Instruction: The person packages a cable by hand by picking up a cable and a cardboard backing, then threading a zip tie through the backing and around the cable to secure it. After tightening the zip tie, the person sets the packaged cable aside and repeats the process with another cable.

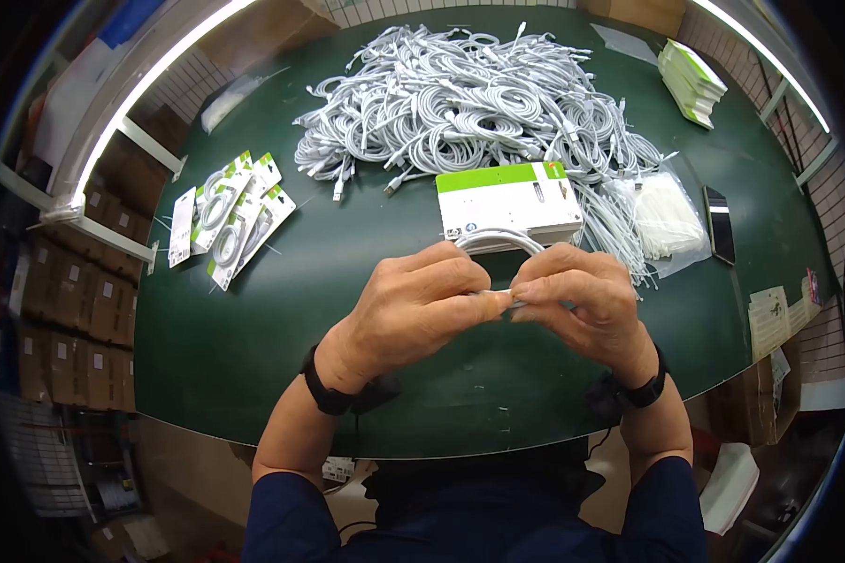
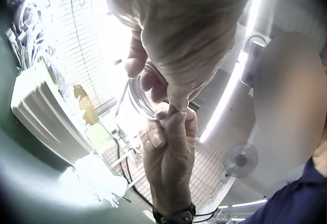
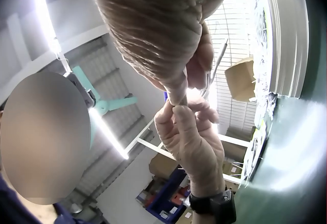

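A coiled white cable [image 1: 499, 235] is held up between both hands, close in front of the card stack. My left hand [image 1: 411, 298] pinches the near side of the coil with thumb and fingers. Opposite it, my right hand [image 1: 587, 293] pinches at the same spot, so the fingertips of the two hands meet. In the left wrist view, loops of the cable [image 2: 137, 95] show beyond the fingers. The fingertips hide the pinched part of the cable. Just behind the hands lies a stack of white and green packaging cards [image 1: 507, 202].
A large heap of coiled cables [image 1: 469, 103] covers the back of the green table [image 1: 253, 357]. Cable ties [image 1: 667, 216] in a plastic bag and a phone [image 1: 718, 225] lie at right. Carded cables [image 1: 230, 220] lie at left, and another card stack [image 1: 690, 83] stands back right.
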### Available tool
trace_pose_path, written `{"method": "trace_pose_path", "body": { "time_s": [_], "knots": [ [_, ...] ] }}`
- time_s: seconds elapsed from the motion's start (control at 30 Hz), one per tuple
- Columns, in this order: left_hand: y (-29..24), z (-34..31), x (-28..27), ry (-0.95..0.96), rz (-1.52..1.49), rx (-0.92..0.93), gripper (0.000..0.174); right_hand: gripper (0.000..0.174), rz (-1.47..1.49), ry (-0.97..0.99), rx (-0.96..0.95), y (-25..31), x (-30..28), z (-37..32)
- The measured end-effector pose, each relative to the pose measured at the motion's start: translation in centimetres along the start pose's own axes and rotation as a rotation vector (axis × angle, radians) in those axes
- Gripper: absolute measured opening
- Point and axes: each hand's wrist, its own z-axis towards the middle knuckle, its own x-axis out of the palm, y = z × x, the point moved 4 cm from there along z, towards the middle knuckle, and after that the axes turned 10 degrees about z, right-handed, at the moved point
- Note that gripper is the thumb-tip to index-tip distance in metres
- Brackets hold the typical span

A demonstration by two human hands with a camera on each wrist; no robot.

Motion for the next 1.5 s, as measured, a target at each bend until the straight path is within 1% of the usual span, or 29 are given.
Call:
{"method": "trace_pose_path", "body": {
  "time_s": [0.07, 0.2, 0.23, 0.33, 0.37, 0.43, 0.47, 0.5, 0.53, 0.6, 0.63, 0.73, 0.77, 0.87, 0.97, 1.07, 1.1, 1.2, 1.3, 1.4, 1.5],
  "knots": [
    [0.1, 0.2, 0.3, -0.031, 0.01, 0.005, 0.032, 0.024, -0.007, -0.019, -0.027, 0.0, 0.0, -0.1],
    [1.0, 0.8, 0.7, -0.027, -0.029, -0.038, 0.027, 0.022, -0.141, -0.047, -0.1, -0.5, -0.1, -0.3],
    [1.4, 0.6, 0.8, 0.037, -0.021, -0.045, 0.029, 0.023, -0.182, -0.069, -0.119, -0.7, -0.4, -0.2],
    [2.2, 2.0, 0.4, -0.058, 0.141, -0.157, 0.036, 0.026, -0.287, -0.161, -0.158, -1.2, -2.2, -0.2],
    [3.4, 1.4, 1.0, -0.029, 0.114, -0.29, 0.043, 0.027, -0.306, -0.199, -0.163, -1.5, -3.0, -0.3],
    [4.2, 1.9, 2.5, 0.086, 0.198, -0.344, 0.047, 0.026, -0.317, -0.273, -0.158, -1.8, -4.3, -0.3],
    [4.6, 2.2, 3.4, 0.142, 0.24, -0.373, 0.049, 0.025, -0.274, -0.308, -0.115, -2.1, -4.7, -0.5],
    [5.6, 1.8, 4.7, 0.219, 0.21, -0.398, 0.067, 0.023, -0.229, -0.341, -0.072, -2.6, -5.0, -0.7],
    [6.2, 1.6, 5.8, 0.258, 0.267, -0.385, 0.073, 0.022, -0.183, -0.371, -0.029, -3.0, -5.2, -0.9],
    [7.3, 1.6, 7.4, 0.333, 0.384, -0.353, 0.086, 0.019, -0.144, -0.387, -0.014, -3.5, -5.3, -0.9],
    [8.1, 1.5, 7.9, 0.411, 0.42, -0.378, 0.102, 0.019, -0.13, -0.403, 0.006, -3.7, -5.4, -1.0],
    [9.8, 2.0, 8.5, 0.526, 0.414, -0.428, 0.107, 0.019, -0.108, -0.439, 0.041, -4.0, -5.8, -1.3],
    [10.5, 2.2, 8.6, 0.6, 0.315, -0.5, 0.114, 0.02, -0.103, -0.447, 0.046, -4.1, -5.9, -1.3],
    [11.1, 1.9, 8.9, 0.67, 0.332, -0.484, 0.12, 0.019, -0.024, -0.519, 0.087, -4.3, -6.2, -1.4],
    [10.5, 1.5, 9.8, 0.652, 0.478, -0.379, 0.123, 0.017, 0.056, -0.576, 0.132, -4.4, -6.5, -1.6],
    [10.0, 1.9, 10.3, 0.763, 0.547, -0.439, 0.121, 0.016, 0.071, -0.625, 0.165, -4.7, -6.7, -1.8],
    [10.1, 1.8, 10.4, 0.728, 0.542, -0.423, 0.115, 0.017, 0.066, -0.629, 0.182, -4.8, -6.8, -1.8],
    [9.8, 1.3, 10.5, 0.716, 0.618, -0.405, 0.112, 0.017, 0.081, -0.63, 0.177, -4.9, -6.8, -1.9],
    [9.9, 1.2, 9.8, 0.725, 0.584, -0.377, 0.11, 0.017, 0.094, -0.645, 0.181, -4.9, -6.9, -1.9],
    [10.8, 0.6, 9.0, 0.693, 0.59, -0.347, 0.11, 0.017, 0.102, -0.653, 0.207, -5.1, -7.2, -2.0],
    [11.4, 0.3, 8.1, 0.707, 0.595, -0.365, 0.109, 0.017, 0.097, -0.651, 0.2, -5.2, -7.2, -2.1]
  ]
}}
